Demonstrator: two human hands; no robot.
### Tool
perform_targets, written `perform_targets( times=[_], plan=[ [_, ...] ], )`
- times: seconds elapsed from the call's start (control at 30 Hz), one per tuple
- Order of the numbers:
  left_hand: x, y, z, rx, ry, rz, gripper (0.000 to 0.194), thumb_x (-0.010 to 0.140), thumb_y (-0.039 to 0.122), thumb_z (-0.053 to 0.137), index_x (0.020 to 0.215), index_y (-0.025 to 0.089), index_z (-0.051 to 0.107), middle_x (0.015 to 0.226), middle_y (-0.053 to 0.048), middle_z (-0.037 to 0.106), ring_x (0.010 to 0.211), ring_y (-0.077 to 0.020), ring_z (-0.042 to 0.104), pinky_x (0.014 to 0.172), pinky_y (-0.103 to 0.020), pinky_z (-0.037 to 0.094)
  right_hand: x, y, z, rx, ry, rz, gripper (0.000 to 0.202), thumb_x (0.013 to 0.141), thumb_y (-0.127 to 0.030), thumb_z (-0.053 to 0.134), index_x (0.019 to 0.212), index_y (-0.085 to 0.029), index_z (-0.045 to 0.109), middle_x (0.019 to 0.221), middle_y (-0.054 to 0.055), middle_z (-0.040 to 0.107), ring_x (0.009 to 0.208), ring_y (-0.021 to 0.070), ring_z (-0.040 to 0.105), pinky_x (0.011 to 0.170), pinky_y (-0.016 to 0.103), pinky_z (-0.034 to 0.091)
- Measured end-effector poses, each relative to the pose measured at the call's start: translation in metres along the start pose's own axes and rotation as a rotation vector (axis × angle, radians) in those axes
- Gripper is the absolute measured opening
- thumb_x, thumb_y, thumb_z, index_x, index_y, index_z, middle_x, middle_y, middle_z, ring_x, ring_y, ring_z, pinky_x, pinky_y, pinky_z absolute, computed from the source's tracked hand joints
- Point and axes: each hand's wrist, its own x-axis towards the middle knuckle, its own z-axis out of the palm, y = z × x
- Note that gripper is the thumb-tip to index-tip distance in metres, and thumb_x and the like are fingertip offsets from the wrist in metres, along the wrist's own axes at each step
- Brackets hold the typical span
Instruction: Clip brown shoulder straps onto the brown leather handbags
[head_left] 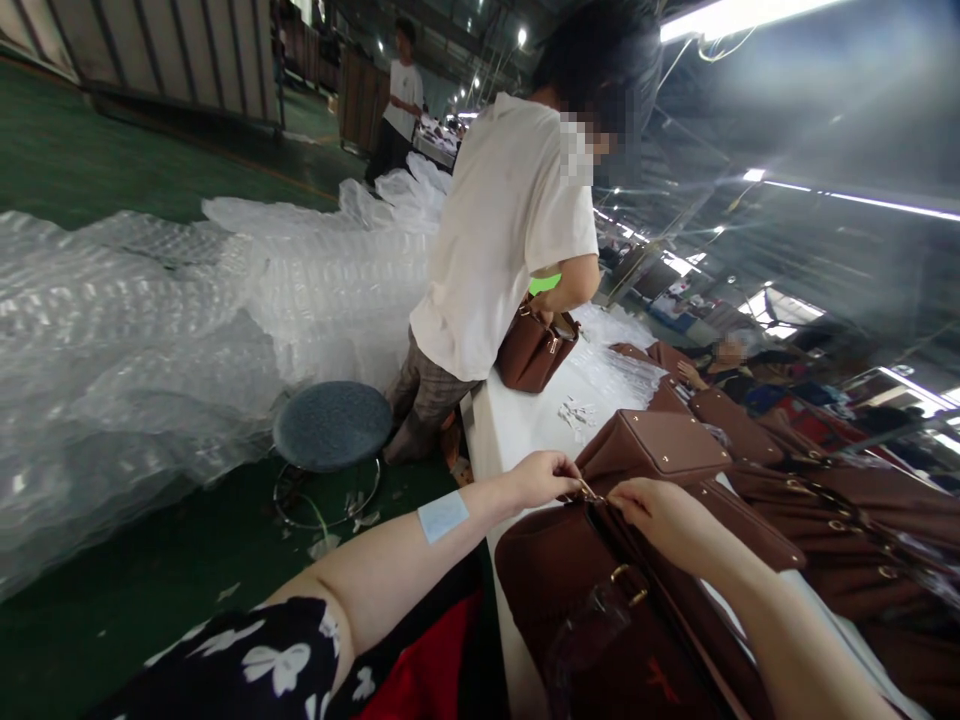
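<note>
2 hands (546, 478) (664, 515) pinch 1 small gold-coloured fitting (589, 490) on 1 brown bag (551, 560).

the near brown handbag (536, 568) runs off the bottom edge; the gold piece (589, 490) at the left hand (546, 478) is too small to identify; the clear plastic wrap (135, 330) is cut off at left

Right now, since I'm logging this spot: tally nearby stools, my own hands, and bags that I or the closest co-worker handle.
Stool: 1
Hands, left hand and right hand: 2
Bags, your bag and co-worker's bag: 2
Total: 5
</note>
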Motion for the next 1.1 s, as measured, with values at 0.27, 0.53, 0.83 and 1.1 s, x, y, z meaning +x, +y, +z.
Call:
perform_targets(
  times=[0.27, 0.53, 0.83, 1.1],
  plan=[
    [-0.004, -0.005, 0.005, -0.028, 0.088, 0.053, 0.008, 0.076, 0.010, 0.066, 0.082, 0.012, 0.062, 0.077, -0.004, 0.069, 0.069, -0.0111, 0.063, 0.066, -0.023, 0.048, -0.012, -0.009, 0.007, -0.051, 0.054, 0.015, 0.033, 0.090, -0.031, 0.039, 0.087, -0.023, 0.071, 0.090, 0.004, 0.073, 0.084, 0.0220, 0.065, 0.073, 0.030, 0.042],
    [-0.009, -0.014, 0.002, 0.220, 0.047, 0.129, 0.016, 0.081, 0.025, 0.064, 0.087, 0.013, 0.072, 0.087, -0.005, 0.073, 0.080, -0.0158, 0.065, 0.077, -0.025, 0.049, -0.017, -0.015, 0.017, -0.223, 0.063, 0.063, 0.033, 0.094, -0.027, 0.038, 0.089, -0.024, 0.071, 0.091, 0.005, 0.070, 0.087, 0.0222, 0.065, 0.071, 0.029, 0.041],
    [-0.005, -0.007, -0.005, 0.236, -0.086, 0.174, 0.027, 0.076, 0.011, 0.054, 0.095, 0.013, 0.073, 0.097, -0.005, 0.074, 0.090, -0.0160, 0.066, 0.088, -0.026, 0.049, -0.015, -0.022, 0.021, -0.303, 0.106, 0.059, 0.031, 0.096, -0.028, 0.039, 0.086, -0.024, 0.069, 0.087, 0.004, 0.069, 0.084, 0.0209, 0.065, 0.066, 0.028, 0.038],
    [-0.012, -0.001, -0.009, 0.294, -0.108, 0.216, 0.029, 0.077, 0.011, 0.054, 0.098, 0.015, 0.073, 0.096, -0.004, 0.074, 0.089, -0.0148, 0.067, 0.085, -0.025, 0.051, -0.018, -0.025, 0.023, -0.311, 0.160, 0.084, 0.033, 0.096, -0.027, 0.037, 0.091, -0.024, 0.070, 0.089, 0.005, 0.069, 0.084, 0.0208, 0.066, 0.066, 0.029, 0.040]
  ],
)
